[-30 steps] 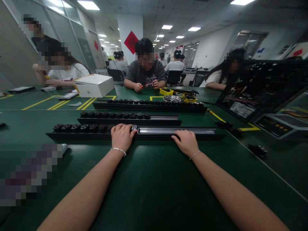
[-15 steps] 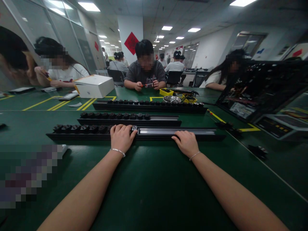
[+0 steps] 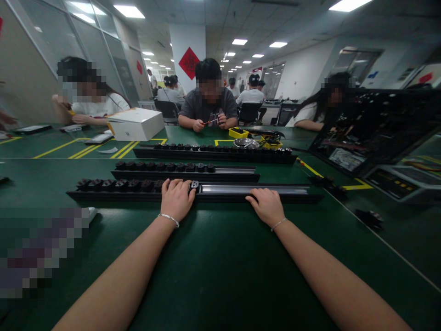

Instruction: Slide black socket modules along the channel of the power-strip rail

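In the head view a long black power track (image 3: pixel 227 197) lies crosswise in front of me, its silvery channel bare on the right. A row of black socket modules (image 3: pixel 120 185) fills its left part. My left hand (image 3: pixel 177 200) is closed over the track, fingers curled across a module with a light-coloured top (image 3: pixel 195 185); its fingers hide the modules beneath them. On the right, my right hand (image 3: pixel 267 204) grips the track, thumb at the near side and fingers over the top.
Behind lie a shorter track (image 3: pixel 186 176) with modules and a longer one (image 3: pixel 213 154). Left stands a white box (image 3: pixel 138 125); right are a black case (image 3: pixel 375 128), a grey device (image 3: pixel 403 181) and loose black parts (image 3: pixel 369 218). Across the table a person (image 3: pixel 208 101) holds a screwdriver.
My left hand has slid slightly right along the track, and the light-topped module has shifted right with it. My right hand stays where it was. A person at far left has moved mostly out of view.
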Demonstrator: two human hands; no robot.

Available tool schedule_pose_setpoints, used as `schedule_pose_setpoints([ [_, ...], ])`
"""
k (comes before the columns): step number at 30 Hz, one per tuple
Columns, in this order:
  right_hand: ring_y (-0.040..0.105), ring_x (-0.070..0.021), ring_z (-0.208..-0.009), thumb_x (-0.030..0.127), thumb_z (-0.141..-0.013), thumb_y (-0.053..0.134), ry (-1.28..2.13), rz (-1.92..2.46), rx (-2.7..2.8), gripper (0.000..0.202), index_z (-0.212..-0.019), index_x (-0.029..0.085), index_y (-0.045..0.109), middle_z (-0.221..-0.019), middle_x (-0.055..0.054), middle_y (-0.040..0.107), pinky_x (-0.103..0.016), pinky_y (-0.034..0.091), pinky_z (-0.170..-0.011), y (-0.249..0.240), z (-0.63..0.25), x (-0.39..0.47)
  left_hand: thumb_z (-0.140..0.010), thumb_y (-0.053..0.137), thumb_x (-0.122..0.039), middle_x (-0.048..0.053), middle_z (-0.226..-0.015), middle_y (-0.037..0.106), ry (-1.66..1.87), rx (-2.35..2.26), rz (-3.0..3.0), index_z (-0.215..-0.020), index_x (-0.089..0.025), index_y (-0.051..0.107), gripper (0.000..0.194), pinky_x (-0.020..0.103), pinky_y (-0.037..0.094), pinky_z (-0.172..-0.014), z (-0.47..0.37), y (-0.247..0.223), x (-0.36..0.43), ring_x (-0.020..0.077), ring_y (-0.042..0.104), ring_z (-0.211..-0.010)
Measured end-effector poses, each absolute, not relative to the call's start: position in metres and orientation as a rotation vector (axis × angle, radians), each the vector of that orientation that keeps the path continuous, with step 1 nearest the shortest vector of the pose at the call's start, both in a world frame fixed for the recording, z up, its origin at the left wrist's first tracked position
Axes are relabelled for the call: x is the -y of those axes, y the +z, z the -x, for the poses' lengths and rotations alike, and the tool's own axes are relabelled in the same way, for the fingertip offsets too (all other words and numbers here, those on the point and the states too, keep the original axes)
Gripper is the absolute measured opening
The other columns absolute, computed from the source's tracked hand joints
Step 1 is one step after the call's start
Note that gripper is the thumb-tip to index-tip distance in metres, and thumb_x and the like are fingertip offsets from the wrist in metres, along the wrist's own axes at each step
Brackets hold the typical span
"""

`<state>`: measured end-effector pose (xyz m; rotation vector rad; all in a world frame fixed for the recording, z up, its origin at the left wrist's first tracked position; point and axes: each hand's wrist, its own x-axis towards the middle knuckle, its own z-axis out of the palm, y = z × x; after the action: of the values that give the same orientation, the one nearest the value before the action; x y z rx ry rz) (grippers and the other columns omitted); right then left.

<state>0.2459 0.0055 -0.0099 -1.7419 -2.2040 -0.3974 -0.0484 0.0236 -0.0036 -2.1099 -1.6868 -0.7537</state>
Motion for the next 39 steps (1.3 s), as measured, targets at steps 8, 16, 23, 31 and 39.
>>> schedule_pose_setpoints([
  [8,0.053,-0.0195,-0.081,0.046,-0.094,0.032,-0.373,1.744,2.210,0.039,-0.092,0.021,0.062,-0.086,-0.005,0.065,-0.031,0.026,-0.070,-0.0089,-0.2459,-0.0054,-0.090,0.037,-0.037,0.011,-0.102,0.068,-0.739,1.662,2.139,-0.108,-0.018,0.063,0.037,0.043,0.029,-0.101,0.0484,-0.0015,-0.0233,0.0255,0.053,-0.109],
  [16,0.053,-0.0190,-0.081,0.046,-0.094,0.031,-0.403,1.753,2.227,0.040,-0.092,0.021,0.062,-0.086,-0.006,0.065,-0.031,0.025,-0.069,-0.0097,-0.2466,-0.0062,-0.089,0.041,-0.035,0.012,-0.099,0.069,-0.733,1.661,2.176,-0.109,-0.014,0.063,0.037,0.040,0.039,-0.092,0.0502,-0.0011,-0.0268,0.0256,0.057,-0.102],
  [23,0.053,-0.0192,-0.080,0.045,-0.093,0.035,-0.414,1.748,2.211,0.036,-0.089,0.021,0.061,-0.083,-0.004,0.065,-0.031,0.024,-0.069,-0.0095,-0.2458,-0.0058,-0.088,0.044,-0.034,0.010,-0.091,0.071,-0.751,1.670,2.173,-0.107,-0.015,0.064,0.034,0.039,0.043,-0.089,0.0498,-0.0027,-0.0287,0.0251,0.060,-0.096],
  [31,0.053,-0.0187,-0.081,0.046,-0.093,0.035,-0.397,1.759,2.210,0.037,-0.091,0.021,0.061,-0.084,-0.004,0.065,-0.031,0.024,-0.069,-0.0097,-0.2461,-0.0065,-0.089,0.038,-0.036,0.011,-0.088,0.070,-0.673,1.784,2.236,-0.106,-0.012,0.057,0.035,0.035,0.048,-0.081,0.0484,-0.0062,-0.0283,0.0240,0.063,-0.091],
  [39,0.053,-0.0186,-0.080,0.046,-0.093,0.035,-0.372,1.759,2.210,0.036,-0.091,0.021,0.062,-0.084,-0.004,0.065,-0.031,0.025,-0.069,-0.0087,-0.2460,-0.0057,-0.091,0.034,-0.039,0.013,-0.089,0.068,-0.562,1.658,2.255,-0.094,-0.013,0.059,0.037,0.037,0.046,-0.088,0.0430,-0.0037,-0.0218,0.0263,0.058,-0.099],
])
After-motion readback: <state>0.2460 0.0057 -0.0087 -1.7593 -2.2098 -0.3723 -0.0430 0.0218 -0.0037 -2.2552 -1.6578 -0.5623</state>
